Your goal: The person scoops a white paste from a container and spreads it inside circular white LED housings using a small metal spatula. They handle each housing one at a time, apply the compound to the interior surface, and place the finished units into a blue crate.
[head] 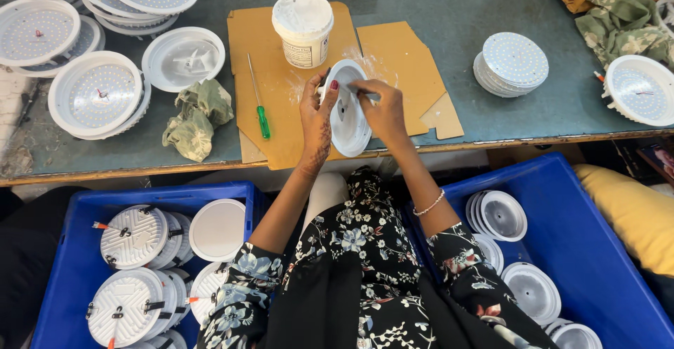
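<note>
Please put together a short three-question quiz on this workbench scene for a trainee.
1. True or false: the left hand grips the rim of the white round housing.
2. What lies on the cardboard sheet left of the hands: (a) green-handled screwdriver, (b) hammer, (c) scissors?
3. What colour are the crates beside the person's lap?

Key: 1 true. 2 a. 3 blue. The right hand works inside the housing; a white tub stands behind it.
</note>
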Available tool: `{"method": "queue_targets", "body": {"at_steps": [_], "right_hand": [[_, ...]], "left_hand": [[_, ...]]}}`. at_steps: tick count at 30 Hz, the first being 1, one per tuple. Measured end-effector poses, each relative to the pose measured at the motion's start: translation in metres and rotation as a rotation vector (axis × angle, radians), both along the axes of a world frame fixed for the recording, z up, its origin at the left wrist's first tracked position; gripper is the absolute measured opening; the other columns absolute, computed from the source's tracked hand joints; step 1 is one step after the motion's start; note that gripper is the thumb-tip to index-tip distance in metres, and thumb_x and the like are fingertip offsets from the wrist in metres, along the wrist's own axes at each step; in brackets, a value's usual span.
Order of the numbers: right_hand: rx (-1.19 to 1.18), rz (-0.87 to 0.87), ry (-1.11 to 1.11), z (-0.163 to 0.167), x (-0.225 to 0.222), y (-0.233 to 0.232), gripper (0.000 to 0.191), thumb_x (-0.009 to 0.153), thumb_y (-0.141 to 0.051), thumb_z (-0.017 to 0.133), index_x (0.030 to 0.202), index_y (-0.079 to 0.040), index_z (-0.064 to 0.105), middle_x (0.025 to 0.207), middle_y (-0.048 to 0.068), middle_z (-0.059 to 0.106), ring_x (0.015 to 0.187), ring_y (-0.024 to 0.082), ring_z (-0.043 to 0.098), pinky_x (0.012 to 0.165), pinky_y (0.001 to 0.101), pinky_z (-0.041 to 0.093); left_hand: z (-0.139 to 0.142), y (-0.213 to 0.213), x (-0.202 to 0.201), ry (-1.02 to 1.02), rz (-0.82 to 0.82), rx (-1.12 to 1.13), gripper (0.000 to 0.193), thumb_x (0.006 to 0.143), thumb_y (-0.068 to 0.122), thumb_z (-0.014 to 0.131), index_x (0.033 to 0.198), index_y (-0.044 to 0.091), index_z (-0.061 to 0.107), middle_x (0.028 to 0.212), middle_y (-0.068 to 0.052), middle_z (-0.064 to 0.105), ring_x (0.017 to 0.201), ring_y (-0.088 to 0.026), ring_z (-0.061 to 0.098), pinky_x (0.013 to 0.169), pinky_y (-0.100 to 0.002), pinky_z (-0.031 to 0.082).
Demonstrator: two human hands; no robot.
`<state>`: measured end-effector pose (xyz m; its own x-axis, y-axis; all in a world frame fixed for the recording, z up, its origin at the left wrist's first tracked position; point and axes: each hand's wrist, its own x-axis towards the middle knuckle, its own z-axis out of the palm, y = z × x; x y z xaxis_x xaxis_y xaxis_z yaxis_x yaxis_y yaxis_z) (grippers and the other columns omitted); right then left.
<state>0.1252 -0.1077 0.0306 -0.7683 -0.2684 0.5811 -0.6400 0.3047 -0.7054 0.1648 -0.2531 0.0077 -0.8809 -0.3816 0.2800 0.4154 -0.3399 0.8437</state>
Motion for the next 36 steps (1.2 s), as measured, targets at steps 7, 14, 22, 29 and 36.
{"method": "queue_targets", "body": {"at_steps": [7,14,22,29,36], "right_hand": [[0.118,0.058,0.086,-0.013,0.055,0.011,0.028,0.083,0.007,0.065,0.108,-0.002,0.076,0.108,0.017,0.076,0.102,0.034,0.073,0.092,0.0397,0.054],[-0.031,-0.038,-0.2,-0.016,0.028,0.023,0.025,0.089,0.002,0.064,0.11,-0.003,0.076,0.106,0.016,0.077,0.095,0.03,0.075,0.088,0.0373,0.057],[0.233,-0.349,0.122,-0.037,0.009,-0.009,0.022,0.094,-0.001,0.061,0.112,0.004,0.072,0.096,0.024,0.071,0.093,0.043,0.067,0.084,0.0494,0.052],[0.237,-0.184,-0.113,-0.05,0.025,0.033,0.023,0.09,-0.009,0.062,0.106,0.003,0.073,0.095,0.026,0.071,0.092,0.045,0.068,0.084,0.0488,0.054],[0.187,-0.325,-0.143,-0.025,-0.034,0.022,0.027,0.082,-0.019,0.075,0.088,0.007,0.069,0.084,0.029,0.07,0.084,0.047,0.068,0.075,0.0507,0.053]], "left_hand": [[-0.002,-0.002,-0.003,-0.032,-0.004,0.028,0.042,0.102,0.019,0.066,0.136,-0.002,0.056,0.119,-0.01,0.067,0.107,-0.013,0.062,0.095,-0.026,0.05],[0.003,0.001,0.001,-0.067,-0.02,0.033,0.044,0.102,0.022,0.067,0.137,-0.002,0.056,0.116,-0.012,0.068,0.104,-0.013,0.063,0.091,-0.027,0.052],[0.004,0.017,0.002,0.002,0.008,-0.006,0.048,0.102,0.023,0.067,0.139,-0.002,0.053,0.121,-0.011,0.066,0.11,-0.013,0.063,0.096,-0.026,0.051],[-0.003,0.02,0.0,-0.042,0.04,-0.039,0.048,0.104,0.03,0.065,0.139,-0.003,0.055,0.111,-0.009,0.067,0.098,-0.01,0.06,0.085,-0.024,0.05],[0.0,0.025,0.005,-0.018,0.032,-0.11,0.049,0.106,0.033,0.062,0.139,-0.001,0.054,0.109,-0.009,0.068,0.096,-0.009,0.061,0.084,-0.023,0.051]]}}
